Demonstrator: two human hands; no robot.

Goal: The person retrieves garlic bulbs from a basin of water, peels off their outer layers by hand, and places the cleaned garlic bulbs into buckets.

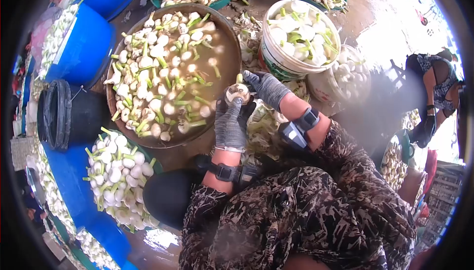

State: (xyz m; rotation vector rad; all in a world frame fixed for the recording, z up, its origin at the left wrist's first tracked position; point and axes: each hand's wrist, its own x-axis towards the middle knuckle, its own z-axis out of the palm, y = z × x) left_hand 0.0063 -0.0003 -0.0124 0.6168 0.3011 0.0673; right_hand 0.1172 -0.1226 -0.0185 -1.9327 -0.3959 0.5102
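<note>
My left hand (230,124), in a grey glove, holds a whitish bulb (237,92) with brown marks and a short green stem. My right hand (268,88), also gloved, is at the bulb's upper right side, its fingers bent; whether it holds a tool is hidden. Both are at the right edge of a wide round basin (240,47) of murky water, where many bulbs with green stems float. Behind my right hand stands a white bucket (276,58) full of cleaned bulbs. Pale peelings (264,129) lie under my hands.
A heap of white bulbs (118,173) lies at the lower left, near a black bucket (81,117) and blue tubs (84,47). A clear container of bulbs (348,75) stands right of the white bucket. Another person (437,80) bends at the far right.
</note>
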